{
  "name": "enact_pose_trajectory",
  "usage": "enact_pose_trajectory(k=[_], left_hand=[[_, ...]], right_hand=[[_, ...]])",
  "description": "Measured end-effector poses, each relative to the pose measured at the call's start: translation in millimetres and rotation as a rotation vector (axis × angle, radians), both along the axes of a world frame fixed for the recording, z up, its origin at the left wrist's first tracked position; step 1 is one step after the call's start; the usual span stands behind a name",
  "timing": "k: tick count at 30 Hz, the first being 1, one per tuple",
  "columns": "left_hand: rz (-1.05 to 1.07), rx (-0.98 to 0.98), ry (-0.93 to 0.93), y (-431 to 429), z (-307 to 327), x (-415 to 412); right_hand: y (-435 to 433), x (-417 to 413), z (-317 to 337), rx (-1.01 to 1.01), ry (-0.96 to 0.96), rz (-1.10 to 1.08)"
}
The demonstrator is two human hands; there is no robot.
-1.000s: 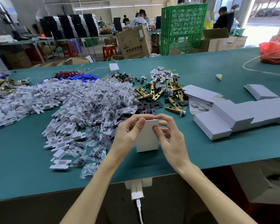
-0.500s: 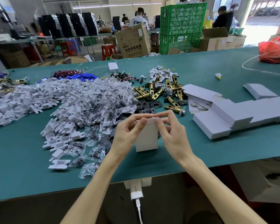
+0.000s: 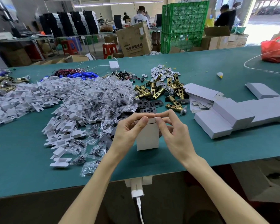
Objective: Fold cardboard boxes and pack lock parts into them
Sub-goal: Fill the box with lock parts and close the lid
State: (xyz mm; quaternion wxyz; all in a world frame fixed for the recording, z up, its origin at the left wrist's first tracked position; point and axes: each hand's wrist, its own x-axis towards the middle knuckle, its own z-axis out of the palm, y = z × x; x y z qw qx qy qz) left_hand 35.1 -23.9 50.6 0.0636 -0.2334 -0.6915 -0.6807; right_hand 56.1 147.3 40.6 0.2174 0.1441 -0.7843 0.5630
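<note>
A small white cardboard box (image 3: 148,138) stands upright on the green table (image 3: 217,151) near the front edge. My left hand (image 3: 128,131) grips its left side, thumb and fingers curled over the top flap. My right hand (image 3: 173,131) holds the right side, its fingertips pressing the top flap down. Behind the box lie brass latch bolts (image 3: 162,92), black strike plates (image 3: 148,105), bagged screws (image 3: 107,101) and white plastic inserts (image 3: 44,96). Finished white boxes (image 3: 229,117) sit in a row at the right, beside flat box blanks (image 3: 199,92).
A red bag (image 3: 275,49) and a white cord (image 3: 255,68) lie at the far right. Blue wired parts (image 3: 81,75) sit at the back. A charger (image 3: 137,189) hangs under the table's front edge. Green crates (image 3: 183,25), cartons and people stand beyond the table.
Both hands have drawn together on the box's top, folding the upright flap down flat. The box has stayed in place.
</note>
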Motion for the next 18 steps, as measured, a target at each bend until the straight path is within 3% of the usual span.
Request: enact_pose_trajectory(k=[18], left_hand=[[-0.061, -0.062, 0.033, -6.1, -4.4, -3.3]], right_hand=[[3.0, -0.3, -3.1, 0.051, 0.017, 0.021]])
